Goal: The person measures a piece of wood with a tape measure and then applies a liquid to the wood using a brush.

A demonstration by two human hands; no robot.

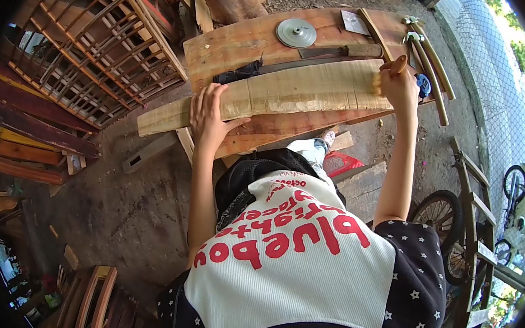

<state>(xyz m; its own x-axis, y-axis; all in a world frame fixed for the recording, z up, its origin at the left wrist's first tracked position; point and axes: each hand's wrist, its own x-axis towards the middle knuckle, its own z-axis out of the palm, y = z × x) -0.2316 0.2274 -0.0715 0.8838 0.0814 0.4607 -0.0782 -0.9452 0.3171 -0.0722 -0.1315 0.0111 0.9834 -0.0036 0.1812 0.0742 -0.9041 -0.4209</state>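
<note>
A long, pale wooden board point(307, 85) lies across the wooden table point(223, 45), its left end jutting past the table's edge. My left hand point(207, 117) rests on the board near that end, fingers spread over its top and thumb apart along the near side. At the board's right end, my right hand point(399, 88) is closed around a brush point(398, 65) with a wooden handle. The brush's light bristles touch the board's surface and look slightly blurred.
Behind the board lie a metal disc point(296, 32), a long tool with a wooden handle point(363, 50) and a black cloth-like item point(238, 72). Hammers point(416, 37) and a blue tape measure point(423, 85) sit at the right. Slatted wooden frames point(92, 37) stand at the left.
</note>
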